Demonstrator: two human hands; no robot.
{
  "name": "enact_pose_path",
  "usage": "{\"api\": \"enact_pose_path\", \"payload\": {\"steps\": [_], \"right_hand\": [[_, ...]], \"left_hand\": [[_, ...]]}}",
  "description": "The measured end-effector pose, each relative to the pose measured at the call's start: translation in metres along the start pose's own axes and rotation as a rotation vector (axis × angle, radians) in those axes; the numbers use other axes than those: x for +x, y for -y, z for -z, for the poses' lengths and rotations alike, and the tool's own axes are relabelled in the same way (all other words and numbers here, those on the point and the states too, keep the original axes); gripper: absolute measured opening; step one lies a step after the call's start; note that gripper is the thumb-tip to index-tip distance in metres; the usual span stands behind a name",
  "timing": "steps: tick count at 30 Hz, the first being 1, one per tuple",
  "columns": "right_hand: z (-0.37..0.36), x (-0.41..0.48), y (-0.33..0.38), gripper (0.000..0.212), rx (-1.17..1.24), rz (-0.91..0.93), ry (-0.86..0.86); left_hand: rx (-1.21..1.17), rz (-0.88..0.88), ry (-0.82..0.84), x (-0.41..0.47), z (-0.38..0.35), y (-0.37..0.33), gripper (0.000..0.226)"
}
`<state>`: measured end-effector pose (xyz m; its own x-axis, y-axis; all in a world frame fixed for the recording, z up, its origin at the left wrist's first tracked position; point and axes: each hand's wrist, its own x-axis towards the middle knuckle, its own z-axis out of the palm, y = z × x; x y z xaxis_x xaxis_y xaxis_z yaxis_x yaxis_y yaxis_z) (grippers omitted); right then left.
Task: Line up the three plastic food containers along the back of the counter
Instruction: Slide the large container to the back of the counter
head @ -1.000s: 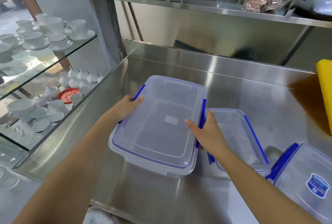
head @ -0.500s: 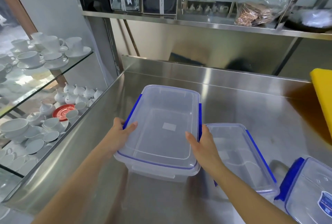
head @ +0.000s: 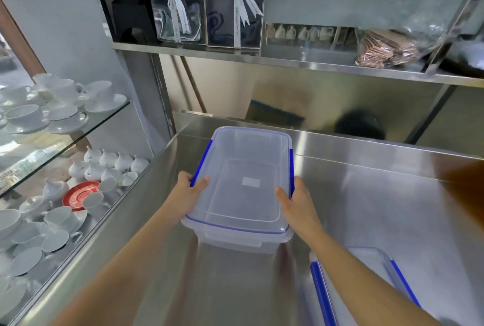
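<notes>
A large clear plastic container (head: 246, 181) with blue side clips and a lid is near the back left corner of the steel counter (head: 366, 208). My left hand (head: 187, 196) grips its left side and my right hand (head: 296, 205) grips its right side. Its far end is close to the counter's raised back edge. A second, smaller clear container (head: 366, 273) with blue clips lies at the lower right, partly hidden behind my right forearm. The third container is out of view.
A steel shelf (head: 288, 62) overhangs the counter's back, carrying ribboned gift boxes (head: 233, 3) and a bag of brown packets (head: 387, 48). Left of the counter, a glass case holds white cups (head: 65, 95), saucers and a red saucer (head: 78, 194).
Both hands have carried the large container away from me toward the back left corner. The view has tilted up, so the third container and the yellow object have left the frame.
</notes>
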<state>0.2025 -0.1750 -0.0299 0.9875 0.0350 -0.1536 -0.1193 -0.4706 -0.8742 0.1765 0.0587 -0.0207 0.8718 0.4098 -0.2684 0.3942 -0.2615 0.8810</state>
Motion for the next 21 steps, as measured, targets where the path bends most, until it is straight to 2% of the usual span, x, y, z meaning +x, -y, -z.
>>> {"api": "enact_pose_path", "payload": {"steps": [11, 15, 18, 21], "right_hand": [[-0.006, 0.063, 0.002, 0.048, -0.034, 0.006, -0.041], [-0.001, 0.065, 0.009, 0.051, -0.120, -0.011, 0.001], [0.009, 0.056, 0.015, 0.056, -0.173, -0.005, 0.018], [0.027, 0.039, 0.016, 0.062, -0.247, 0.024, -0.012]], "left_hand": [[0.018, -0.036, -0.041, 0.064, -0.013, -0.009, 0.036], [0.319, -0.030, -0.038, 0.058, -0.009, -0.019, 0.043], [0.589, -0.121, -0.133, 0.046, -0.007, -0.032, 0.055], [0.612, -0.283, -0.256, 0.013, -0.012, -0.045, 0.059]]}}
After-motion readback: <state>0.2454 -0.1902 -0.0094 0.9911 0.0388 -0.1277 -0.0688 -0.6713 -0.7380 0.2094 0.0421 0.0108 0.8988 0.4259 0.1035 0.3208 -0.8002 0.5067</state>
